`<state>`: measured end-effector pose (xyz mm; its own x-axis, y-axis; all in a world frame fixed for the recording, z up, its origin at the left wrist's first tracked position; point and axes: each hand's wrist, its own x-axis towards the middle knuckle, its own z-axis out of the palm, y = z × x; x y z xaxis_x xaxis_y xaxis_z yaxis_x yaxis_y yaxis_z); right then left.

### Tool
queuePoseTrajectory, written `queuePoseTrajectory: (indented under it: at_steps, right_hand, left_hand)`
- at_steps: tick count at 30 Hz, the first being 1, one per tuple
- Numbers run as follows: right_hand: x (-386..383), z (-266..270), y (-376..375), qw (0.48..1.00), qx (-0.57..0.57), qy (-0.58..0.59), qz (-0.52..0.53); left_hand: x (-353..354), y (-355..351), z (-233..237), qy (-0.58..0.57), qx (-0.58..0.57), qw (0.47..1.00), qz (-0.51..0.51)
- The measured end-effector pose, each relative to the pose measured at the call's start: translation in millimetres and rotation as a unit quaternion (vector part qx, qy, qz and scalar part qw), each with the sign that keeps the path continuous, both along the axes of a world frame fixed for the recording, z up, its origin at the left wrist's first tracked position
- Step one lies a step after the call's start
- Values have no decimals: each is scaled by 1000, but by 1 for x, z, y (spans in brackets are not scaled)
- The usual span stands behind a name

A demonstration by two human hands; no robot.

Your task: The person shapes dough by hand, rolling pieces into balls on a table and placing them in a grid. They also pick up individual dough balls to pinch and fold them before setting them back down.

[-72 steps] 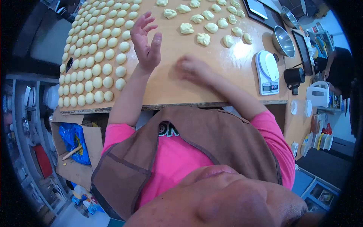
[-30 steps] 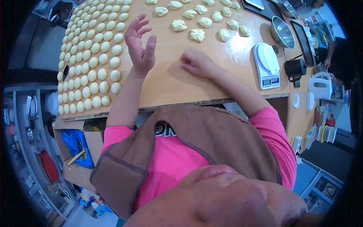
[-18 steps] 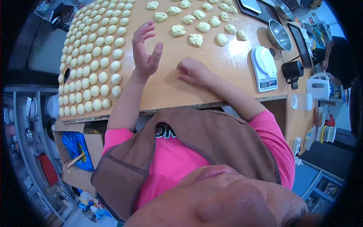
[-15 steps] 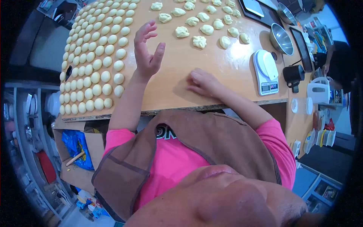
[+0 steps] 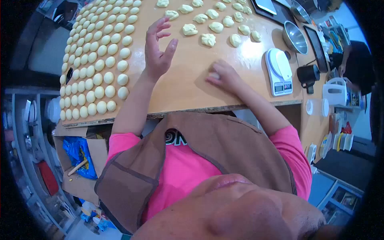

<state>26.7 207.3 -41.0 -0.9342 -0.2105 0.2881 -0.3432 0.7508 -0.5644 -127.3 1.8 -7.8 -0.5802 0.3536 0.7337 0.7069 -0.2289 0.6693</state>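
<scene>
Now the right hand [image 5: 225,77], cupped over a dough piece [image 5: 214,75], has shifted farther from the front edge of the bench [image 5: 188,90]; left hand [image 5: 157,46] stays raised, open.

Pale yellow dough balls [image 5: 105,60], tan wooden table [image 5: 180,86], white scale [image 5: 279,72], pink shirt [image 5: 184,168], brown apron [image 5: 236,152].
</scene>
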Motion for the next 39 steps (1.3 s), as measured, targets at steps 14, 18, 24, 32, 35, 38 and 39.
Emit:
queuePoseTrajectory:
  at_steps: [14,18,24,32,35,38,39]
  right_hand:
    - [-14,-3,-25,998,-32,-36,-36]
    - [24,-6,-20,999,-18,-28,10]
    - [1,-1,-16,998,-16,-45,-49]
    - [25,-3,-3,999,-10,-39,-27]
    - [10,2,-17,997,-4,-37,-67]
    - [9,6,-35,998,-40,-53,-6]
    - [17,2,-32,998,-38,-51,-1]
  left_hand:
    - [0,0,-2,41,-33,999,11]
    - [-7,-4,-2,57,-18,998,29]
    - [2,1,-1,22,-26,999,10]
    - [-5,-2,1,13,1,1000,28]
    - [2,1,-4,17,-10,1000,10]
    - [0,0,-3,57,-38,998,16]
    - [-2,-1,-3,67,-45,996,22]
